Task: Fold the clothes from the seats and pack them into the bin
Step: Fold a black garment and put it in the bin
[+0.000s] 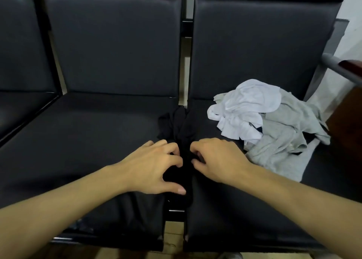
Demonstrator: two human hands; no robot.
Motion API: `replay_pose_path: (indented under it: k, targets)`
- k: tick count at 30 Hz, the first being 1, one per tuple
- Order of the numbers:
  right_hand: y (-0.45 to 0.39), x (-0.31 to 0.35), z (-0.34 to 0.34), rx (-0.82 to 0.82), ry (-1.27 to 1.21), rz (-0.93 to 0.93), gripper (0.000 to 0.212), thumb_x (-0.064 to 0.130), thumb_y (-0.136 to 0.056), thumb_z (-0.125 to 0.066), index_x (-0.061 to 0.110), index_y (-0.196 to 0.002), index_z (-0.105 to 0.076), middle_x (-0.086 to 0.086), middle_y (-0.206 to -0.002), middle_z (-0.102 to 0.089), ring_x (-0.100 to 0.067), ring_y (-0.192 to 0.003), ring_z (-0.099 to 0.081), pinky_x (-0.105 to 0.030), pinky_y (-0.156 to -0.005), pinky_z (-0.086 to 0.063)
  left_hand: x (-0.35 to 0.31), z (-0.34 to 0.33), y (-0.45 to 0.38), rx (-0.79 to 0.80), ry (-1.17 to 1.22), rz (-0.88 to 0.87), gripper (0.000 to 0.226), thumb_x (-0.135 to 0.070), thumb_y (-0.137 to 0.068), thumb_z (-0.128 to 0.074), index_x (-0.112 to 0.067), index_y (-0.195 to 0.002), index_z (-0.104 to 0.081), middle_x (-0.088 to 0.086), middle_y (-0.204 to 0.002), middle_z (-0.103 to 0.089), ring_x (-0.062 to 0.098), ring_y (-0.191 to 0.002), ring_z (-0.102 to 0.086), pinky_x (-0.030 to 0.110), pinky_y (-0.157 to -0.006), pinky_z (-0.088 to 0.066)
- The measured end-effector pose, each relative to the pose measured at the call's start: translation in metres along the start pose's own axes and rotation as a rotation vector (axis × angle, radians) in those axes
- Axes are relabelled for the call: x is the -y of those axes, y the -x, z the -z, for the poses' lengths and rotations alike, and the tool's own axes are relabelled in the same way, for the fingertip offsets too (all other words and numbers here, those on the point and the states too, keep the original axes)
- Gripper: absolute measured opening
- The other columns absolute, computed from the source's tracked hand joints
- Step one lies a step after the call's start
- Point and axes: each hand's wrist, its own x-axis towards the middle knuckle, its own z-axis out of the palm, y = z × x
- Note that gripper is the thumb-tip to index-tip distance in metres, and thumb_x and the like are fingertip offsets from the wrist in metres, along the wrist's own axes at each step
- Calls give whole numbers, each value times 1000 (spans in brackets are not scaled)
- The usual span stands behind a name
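My left hand [156,165] and right hand [212,158] both pinch the black garment [179,125] bunched over the seats' [94,133] gap.

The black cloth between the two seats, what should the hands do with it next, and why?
Probably lift the crumpled black cloth and spread it flat on the dark padded seat to the left. The left hand and right hand both curl their fingers into it, it is bunched over the gap between the seats, and the heap of white and grey clothes takes up the other seat.
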Motion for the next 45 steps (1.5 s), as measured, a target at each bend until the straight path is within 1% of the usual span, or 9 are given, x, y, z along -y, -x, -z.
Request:
replay_pose_path:
  k: [3, 8, 11, 14, 18, 28, 37, 41, 45]
  targets:
    - [-10, -9, 21, -131, -136, -96, 16, 45, -95, -53, 31, -100, -47, 6, -83, -64, -25, -79, -64, -39, -67, -51, 10, 15, 1, -112, -8, -9, 35, -63, -96, -51, -32, -109, -63, -15, -111, -57, 12, -103, -54, 39, -89, -49]
    - [-58, -18, 118, -376, -263, -132, 16, 45, -86, -56, 29, -89, -55, 6, -75, -72, -18, -74, -69, -42, -75, -59, 54, 100, -12, -479, 171, 106, 24, -41, -96, -66, -21, -85, -57, -10, -71, -57, 16, -69, -58, 37, -66, -47]
    - [-89, -22, 190, -486, -307, -142, 10, 36, -87, -61, 26, -85, -62, 7, -75, -76, -8, -73, -73, -35, -86, -60, 71, 176, -22, -549, 212, 142, 20, -43, -97, -69, -28, -87, -59, -14, -72, -62, 3, -67, -57, 35, -68, -50]
    - [-97, -27, 246, -695, -521, -207, 9, 26, -94, -61, 24, -97, -69, 9, -77, -77, 6, -69, -72, -21, -82, -57, 70, 241, -23, -685, 288, 117, 20, -45, -98, -67, -25, -95, -65, -12, -85, -70, 12, -79, -68, 36, -76, -55]
    - [-84, -34, 250, -893, -732, -239, 15, 26, -96, -62, 22, -109, -70, 8, -82, -77, -1, -75, -73, -21, -73, -53, 66, 274, -11, -916, 316, 121, 13, -36, -100, -68, -24, -104, -67, -12, -88, -71, 0, -77, -66, 11, -67, -48]
    - [-91, -48, 223, -726, -391, -215, 9, 37, -98, -65, 28, -98, -64, 14, -79, -62, 2, -72, -55, -15, -60, -34, 101, 228, 12, -680, 279, 370, 12, -33, -92, -79, -32, -101, -70, -14, -90, -69, 0, -87, -63, 31, -83, -50]
    - [-97, -41, 221, -721, -531, -165, 12, 40, -96, -67, 29, -93, -68, 5, -83, -74, -12, -83, -69, -22, -66, -43, 109, 230, 57, -625, 291, 507, 8, -42, -91, -77, -36, -93, -73, -14, -87, -75, 7, -92, -70, 35, -91, -55]
    - [-98, -55, 216, -732, -502, -201, 17, 42, -97, -66, 27, -93, -72, 5, -81, -76, -13, -82, -70, -25, -70, -45, 129, 227, 53, -651, 337, 559, 23, -48, -87, -79, -31, -75, -71, -7, -72, -72, 12, -76, -70, 33, -74, -55]
    - [-107, -67, 196, -708, -506, -251, 19, 40, -97, -66, 25, -86, -72, 2, -77, -75, -16, -79, -71, -30, -75, -50, 135, 217, 17, -647, 395, 508, 19, -45, -84, -83, -29, -78, -74, -8, -75, -74, 10, -77, -71, 29, -71, -58]
